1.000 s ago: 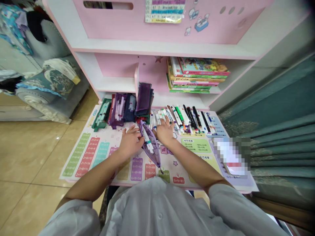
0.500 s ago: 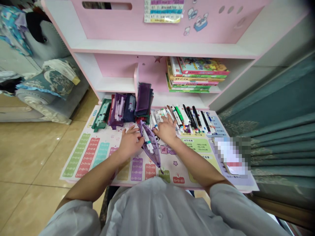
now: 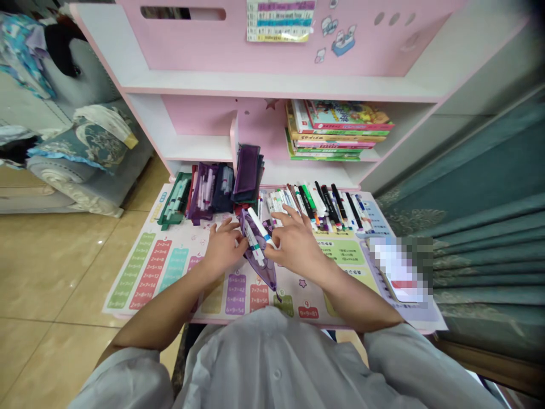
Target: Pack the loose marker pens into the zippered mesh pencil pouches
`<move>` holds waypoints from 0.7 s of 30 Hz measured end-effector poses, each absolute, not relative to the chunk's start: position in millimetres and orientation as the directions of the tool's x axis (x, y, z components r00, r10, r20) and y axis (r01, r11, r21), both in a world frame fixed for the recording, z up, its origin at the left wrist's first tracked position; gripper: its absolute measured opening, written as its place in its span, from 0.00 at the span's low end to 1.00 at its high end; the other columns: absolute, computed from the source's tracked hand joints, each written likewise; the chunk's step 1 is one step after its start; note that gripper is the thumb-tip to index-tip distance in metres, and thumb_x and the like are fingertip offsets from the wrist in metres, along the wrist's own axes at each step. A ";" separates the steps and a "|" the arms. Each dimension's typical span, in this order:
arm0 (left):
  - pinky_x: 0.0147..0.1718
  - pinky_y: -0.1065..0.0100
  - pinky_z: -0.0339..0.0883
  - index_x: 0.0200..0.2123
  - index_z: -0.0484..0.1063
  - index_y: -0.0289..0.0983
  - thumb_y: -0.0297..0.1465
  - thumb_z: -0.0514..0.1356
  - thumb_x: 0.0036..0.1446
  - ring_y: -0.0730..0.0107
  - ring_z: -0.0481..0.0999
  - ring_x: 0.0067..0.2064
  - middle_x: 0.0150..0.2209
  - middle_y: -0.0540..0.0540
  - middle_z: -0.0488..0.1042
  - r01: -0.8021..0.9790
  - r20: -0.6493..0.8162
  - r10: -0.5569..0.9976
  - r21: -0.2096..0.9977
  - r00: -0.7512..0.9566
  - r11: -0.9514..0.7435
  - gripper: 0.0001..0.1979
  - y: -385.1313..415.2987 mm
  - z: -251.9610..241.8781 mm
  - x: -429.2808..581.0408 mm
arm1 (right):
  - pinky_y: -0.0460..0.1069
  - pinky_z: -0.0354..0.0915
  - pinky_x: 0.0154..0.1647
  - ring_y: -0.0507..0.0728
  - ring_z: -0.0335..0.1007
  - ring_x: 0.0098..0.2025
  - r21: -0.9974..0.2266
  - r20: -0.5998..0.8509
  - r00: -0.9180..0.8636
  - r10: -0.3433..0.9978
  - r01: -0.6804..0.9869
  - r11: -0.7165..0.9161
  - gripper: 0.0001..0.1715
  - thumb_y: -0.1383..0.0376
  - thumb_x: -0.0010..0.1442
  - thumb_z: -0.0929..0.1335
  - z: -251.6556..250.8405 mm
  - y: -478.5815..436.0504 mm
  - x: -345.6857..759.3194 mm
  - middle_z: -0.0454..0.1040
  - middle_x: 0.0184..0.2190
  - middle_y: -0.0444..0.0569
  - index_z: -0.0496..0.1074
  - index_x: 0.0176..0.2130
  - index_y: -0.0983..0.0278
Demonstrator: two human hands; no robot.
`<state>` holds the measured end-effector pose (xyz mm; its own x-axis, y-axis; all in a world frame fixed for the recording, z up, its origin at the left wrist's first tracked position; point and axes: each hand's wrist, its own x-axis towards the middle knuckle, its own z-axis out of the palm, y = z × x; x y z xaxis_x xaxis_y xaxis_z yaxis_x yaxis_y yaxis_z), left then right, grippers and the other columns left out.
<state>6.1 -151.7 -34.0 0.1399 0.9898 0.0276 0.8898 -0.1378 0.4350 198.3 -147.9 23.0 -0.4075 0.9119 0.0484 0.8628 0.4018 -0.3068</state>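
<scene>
A purple mesh pencil pouch point(image 3: 264, 271) lies unzipped at the middle of the desk, with white markers point(image 3: 255, 247) inside. My left hand point(image 3: 225, 243) grips its left edge between thumb and fingers. In my right hand point(image 3: 297, 241) is a white marker with a blue band point(image 3: 260, 225), tilted over the pouch's opening. Behind that hand spreads a row of loose markers point(image 3: 319, 200). Filled pouches stand at the back left: a green one point(image 3: 172, 207), a purple one point(image 3: 203, 196) and a dark blue one point(image 3: 224, 184). Beside them rises a stack of flat pouches point(image 3: 247, 170).
The desk mat point(image 3: 157, 267) carries printed multiplication tables. A blurred-out phone-like object point(image 3: 400, 270) lies at the right. Books point(image 3: 338, 128) are stacked on the pink and white shelf point(image 3: 272, 85) behind. A curtain point(image 3: 485, 227) hangs at the right, and a sofa point(image 3: 97, 113) stands at the left.
My right hand has come back from the loose markers toward the pouch, now with a white marker in its fingers. My left hand has stayed on the pouch's edge.
</scene>
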 end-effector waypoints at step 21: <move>0.60 0.33 0.49 0.31 0.77 0.39 0.34 0.57 0.59 0.44 0.58 0.68 0.60 0.41 0.70 0.912 0.110 0.987 0.380 0.120 -0.154 0.10 -153.1 -41.8 7.4 | 0.75 0.45 0.64 0.75 0.45 0.69 -0.098 -0.068 -0.464 0.883 0.884 0.457 0.17 0.62 0.58 0.66 -16.2 -154.5 168.9 0.66 0.61 0.62 0.81 0.42 0.65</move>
